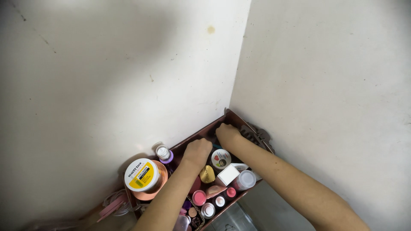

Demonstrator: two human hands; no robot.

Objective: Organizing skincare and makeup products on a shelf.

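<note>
I judge I am mid-reach into the back of the brown corner shelf (pixel 239 119), so the next move calls for a careful feel among crowded jars. My left hand (pixel 198 150) is curled, knuckles up; my right hand (pixel 227 133) likewise; their grip is hidden.

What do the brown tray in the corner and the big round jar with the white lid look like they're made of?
The tray looks like glossy brown plastic or lacquered wood; its thin rim catches light, but the look leaves it open. The jar seems plastic: a matte white lid with a yellow label over a peach-coloured body. Both hands, left hand and right hand, reach into the tray's far end.
</note>
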